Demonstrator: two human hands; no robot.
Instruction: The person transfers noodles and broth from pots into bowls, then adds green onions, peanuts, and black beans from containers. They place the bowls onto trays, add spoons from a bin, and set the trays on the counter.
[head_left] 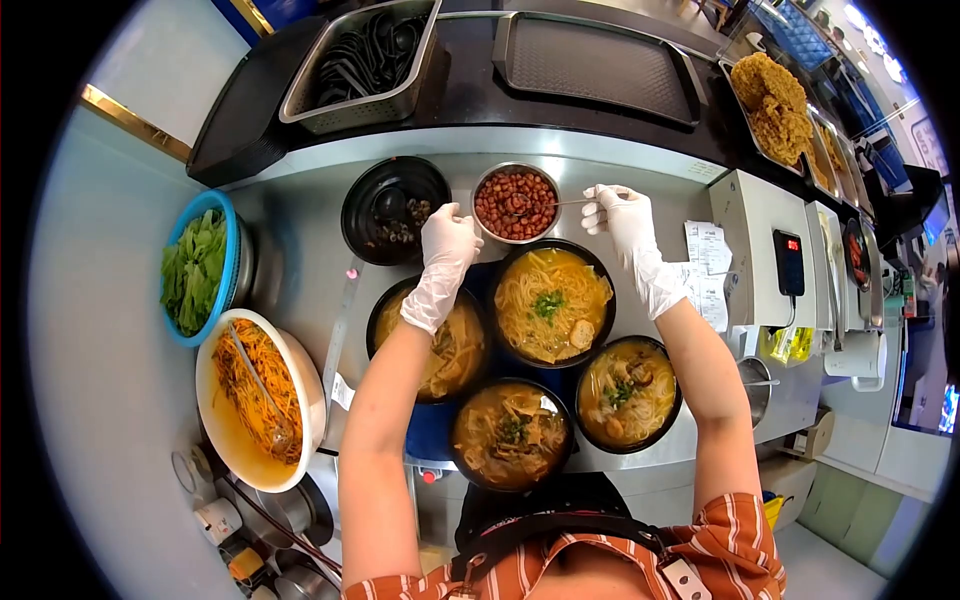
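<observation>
Arms (382, 440) forward, right fingers (601, 194) pinched, left fingers (464, 225) perhaps curled

On the desk (305, 260), a bowl of peanuts (517, 196) sits between the left fingers (464, 221) and right fingers (593, 205); four soup bowls (628, 449) stand nearer the body; greens (195, 268) lie left, receipts (709, 250) right.

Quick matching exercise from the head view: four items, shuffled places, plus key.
1. Nuts
2. Greens
3. Orange shreds
4. Black spoons

A. In the white bowl
B. In the steel bin
C. In the round steel bowl
D. In the blue container

Pairs: 1-C, 2-D, 3-A, 4-B
</observation>
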